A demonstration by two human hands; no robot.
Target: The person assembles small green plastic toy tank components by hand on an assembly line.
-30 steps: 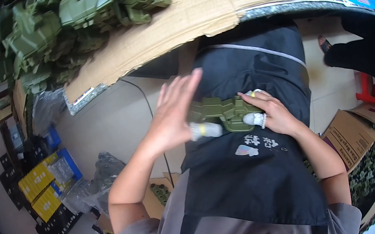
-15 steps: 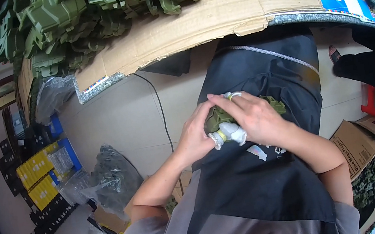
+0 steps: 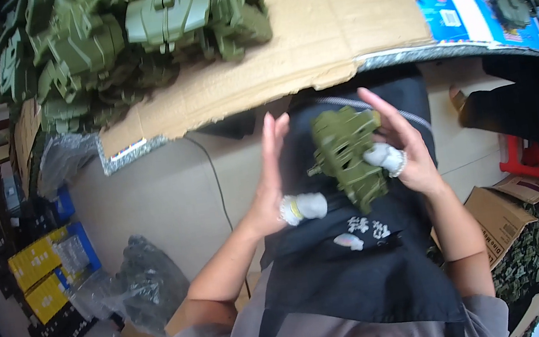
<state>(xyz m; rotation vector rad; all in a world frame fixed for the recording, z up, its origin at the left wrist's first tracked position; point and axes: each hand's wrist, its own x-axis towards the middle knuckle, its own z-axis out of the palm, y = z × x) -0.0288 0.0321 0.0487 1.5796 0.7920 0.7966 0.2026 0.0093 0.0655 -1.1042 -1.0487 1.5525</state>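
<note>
An olive-green moulded plastic toy part [image 3: 344,151] is over my lap, in front of the dark apron [image 3: 339,269]. My right hand [image 3: 415,156] grips its right side, the thumb in a white finger cover [image 3: 386,157] pressed on the part and the fingers behind it. Apart from the part, on its left, my left hand [image 3: 268,186] is open with its fingers stretched upward. Its thumb also wears a white cover [image 3: 305,207] with a yellowish band, pointing toward the part.
Many similar green parts [image 3: 87,49] are heaped on the cardboard-covered table [image 3: 338,21] ahead. Its edge overhangs my knees. A carton [image 3: 501,222] of small green pieces stands at right, near a red stool [image 3: 524,157]. Plastic bags [image 3: 147,275] and yellow boxes [image 3: 39,270] are at left.
My hands were together around the part. Now my left hand has let go and moved apart to the left, while the part is held upright in my right hand. The view has shifted slightly.
</note>
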